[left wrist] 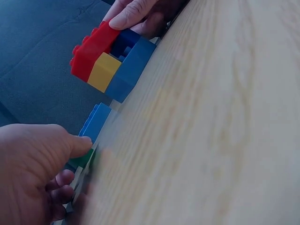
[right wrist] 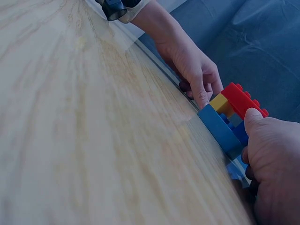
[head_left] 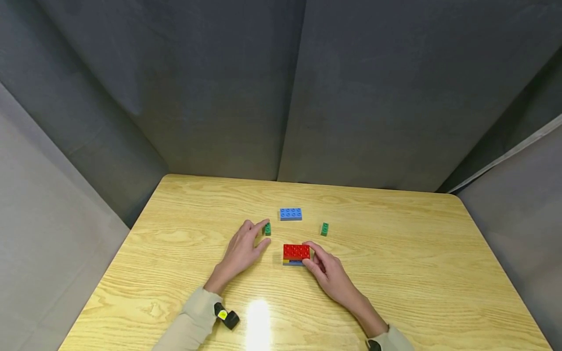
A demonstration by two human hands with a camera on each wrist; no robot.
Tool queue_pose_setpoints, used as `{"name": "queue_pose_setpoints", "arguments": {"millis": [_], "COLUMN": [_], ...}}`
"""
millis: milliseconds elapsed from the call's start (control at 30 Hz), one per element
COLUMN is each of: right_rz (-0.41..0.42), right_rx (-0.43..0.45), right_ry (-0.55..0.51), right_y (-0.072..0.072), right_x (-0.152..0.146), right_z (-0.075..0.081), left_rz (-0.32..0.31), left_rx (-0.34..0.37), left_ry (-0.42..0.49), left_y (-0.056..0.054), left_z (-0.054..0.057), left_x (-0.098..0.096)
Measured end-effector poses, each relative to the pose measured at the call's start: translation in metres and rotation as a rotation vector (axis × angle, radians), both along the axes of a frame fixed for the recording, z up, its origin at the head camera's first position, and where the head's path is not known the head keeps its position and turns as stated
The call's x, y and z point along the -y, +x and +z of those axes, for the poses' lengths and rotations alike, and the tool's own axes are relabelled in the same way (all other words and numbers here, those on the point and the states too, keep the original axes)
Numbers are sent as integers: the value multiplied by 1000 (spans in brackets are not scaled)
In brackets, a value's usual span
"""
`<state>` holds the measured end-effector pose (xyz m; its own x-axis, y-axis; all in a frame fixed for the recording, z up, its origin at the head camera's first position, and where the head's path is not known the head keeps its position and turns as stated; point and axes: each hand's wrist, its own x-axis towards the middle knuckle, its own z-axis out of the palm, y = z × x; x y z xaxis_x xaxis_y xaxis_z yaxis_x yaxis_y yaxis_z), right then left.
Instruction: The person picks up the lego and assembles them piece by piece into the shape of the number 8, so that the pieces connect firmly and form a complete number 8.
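My right hand (head_left: pixel 332 278) grips the right end of a small stack of toy bricks, thumb at the front and index finger at the back. A red brick (head_left: pixel 296 251) tops the stack. Under it sit a yellow brick (left wrist: pixel 104 71) and a dark blue brick (left wrist: pixel 127 40) with a gap between them, over a blue base brick (left wrist: pixel 131 70). My left hand (head_left: pixel 242 247) reaches to a small green brick (head_left: pixel 268 229), index finger at its far end and thumb spread apart nearer me. Whether the fingertip touches it, I cannot tell.
Beyond the stack a blue brick (head_left: pixel 291 214) lies on the wooden table (head_left: pixel 175 234). A second green brick (head_left: pixel 324 229) lies to the right of it, nearer me. Grey curtains (head_left: pixel 228 97) hang behind and beside the table.
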<state>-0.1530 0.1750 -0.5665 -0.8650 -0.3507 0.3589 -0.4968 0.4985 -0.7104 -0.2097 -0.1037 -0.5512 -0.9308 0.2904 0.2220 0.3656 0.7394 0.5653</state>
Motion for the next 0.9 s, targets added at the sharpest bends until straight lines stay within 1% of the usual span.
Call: {"name": "queue_pose_setpoints", "arguments": {"millis": [300, 533, 733, 900], "right_rz": [-2, -6, -3, 10], "right_rx": [-14, -10, -18, -39], "right_ry": [1, -4, -6, -11], "right_y": [1, 0, -1, -2], "right_x": [1, 2, 2, 3], "right_z": [0, 0, -1, -1], "left_rz": [-2, -19, -10, -6], "left_rx": [8, 9, 24, 38], "left_ry": [39, 39, 53, 43], "left_y": [2, 2, 2, 2], "left_z": [0, 0, 1, 0], "left_x": [1, 1, 0, 1]}}
